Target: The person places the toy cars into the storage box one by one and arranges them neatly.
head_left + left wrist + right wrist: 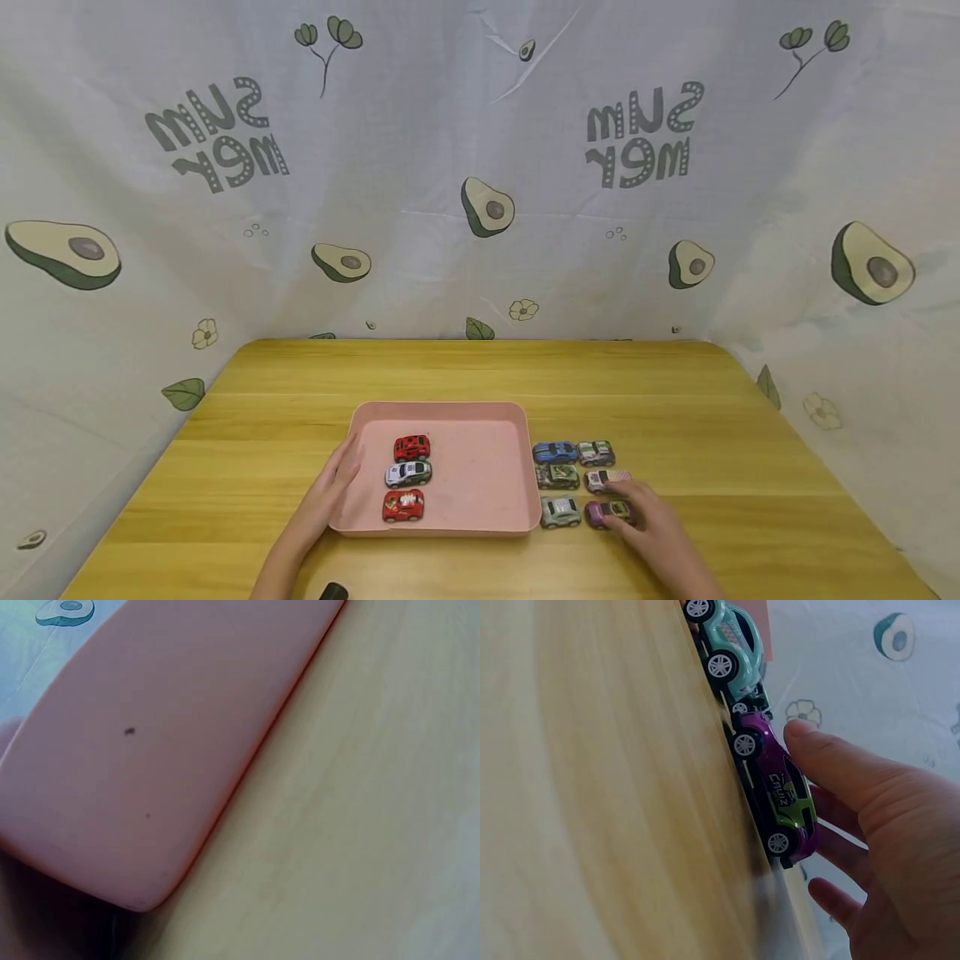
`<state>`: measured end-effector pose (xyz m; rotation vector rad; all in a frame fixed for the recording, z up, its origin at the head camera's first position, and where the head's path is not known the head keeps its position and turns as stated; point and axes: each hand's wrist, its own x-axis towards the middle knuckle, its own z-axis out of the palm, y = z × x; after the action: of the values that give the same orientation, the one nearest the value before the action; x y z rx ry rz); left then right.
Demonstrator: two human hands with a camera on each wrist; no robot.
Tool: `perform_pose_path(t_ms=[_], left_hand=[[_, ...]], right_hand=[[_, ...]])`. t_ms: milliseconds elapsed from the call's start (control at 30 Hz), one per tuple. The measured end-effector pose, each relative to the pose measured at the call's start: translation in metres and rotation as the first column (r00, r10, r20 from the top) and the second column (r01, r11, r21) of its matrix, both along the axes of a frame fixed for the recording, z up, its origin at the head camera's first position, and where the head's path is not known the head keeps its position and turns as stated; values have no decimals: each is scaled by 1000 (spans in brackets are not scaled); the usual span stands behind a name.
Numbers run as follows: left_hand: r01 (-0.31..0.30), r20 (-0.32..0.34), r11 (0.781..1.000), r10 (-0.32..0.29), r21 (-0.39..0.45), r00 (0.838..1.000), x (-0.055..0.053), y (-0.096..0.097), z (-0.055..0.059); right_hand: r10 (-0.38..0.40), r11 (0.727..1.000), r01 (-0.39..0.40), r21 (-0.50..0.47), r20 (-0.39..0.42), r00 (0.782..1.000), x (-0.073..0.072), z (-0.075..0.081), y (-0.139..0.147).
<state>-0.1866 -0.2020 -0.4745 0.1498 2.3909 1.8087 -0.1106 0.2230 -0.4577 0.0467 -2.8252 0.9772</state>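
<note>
A pink tray point(480, 531) lies on the wooden table; inside are a red-and-black spotted toy car point(412, 447), a white toy car point(408, 474) and a red toy car point(403, 505). My left hand point(333, 487) rests along the tray's left side with fairly straight fingers. In the left wrist view, the tray's outer wall point(172, 735) hides most of that hand. To the tray's right, my right hand point(651, 518) is spread around a purple-and-green toy car point(780, 784), thumb and fingers on opposite sides. The car stands on its wheels. Whether the fingers touch it is unclear.
Several more toy cars stand right of the tray: blue point(555, 452), white-and-green point(596, 453), camouflage-patterned point(557, 477), white-and-pink point(600, 481) and pale green point(560, 512). A black object point(333, 592) shows at the front edge. A printed curtain point(420, 167) hangs behind the table.
</note>
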Motion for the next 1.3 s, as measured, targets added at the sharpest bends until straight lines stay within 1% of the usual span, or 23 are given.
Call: perform_pose_path(t_ms=[167, 333, 500, 733, 900, 1033, 1133, 1300], left_hand=[[-10, 13, 1000, 10, 11, 1000, 0, 0, 0], [3, -1, 1000, -3, 14, 1000, 0, 0, 1], [4, 14, 1000, -4, 18, 1000, 1, -1, 2], [10, 5, 1000, -10, 18, 1000, -1, -1, 2], [21, 13, 999, -21, 26, 1000, -1, -1, 3], [23, 12, 1000, -23, 16, 1000, 0, -1, 5], [20, 10, 1000, -20, 13, 1000, 0, -1, 5], [19, 4, 1000, -19, 9, 1000, 0, -1, 5]], right_hand=[[12, 1000, -12, -10, -9, 1000, -1, -2, 0], [13, 1000, -13, -18, 11, 1000, 0, -3, -1], [10, 1000, -9, -23, 39, 999, 1, -3, 0], [16, 1000, -16, 10, 29, 999, 0, -3, 3], [24, 1000, -24, 16, 49, 999, 0, -3, 5], [24, 1000, -25, 18, 46, 999, 1, -2, 5], [30, 999, -31, 32, 41, 999, 1, -2, 5], [33, 998, -36, 59, 57, 998, 1, -1, 6]])
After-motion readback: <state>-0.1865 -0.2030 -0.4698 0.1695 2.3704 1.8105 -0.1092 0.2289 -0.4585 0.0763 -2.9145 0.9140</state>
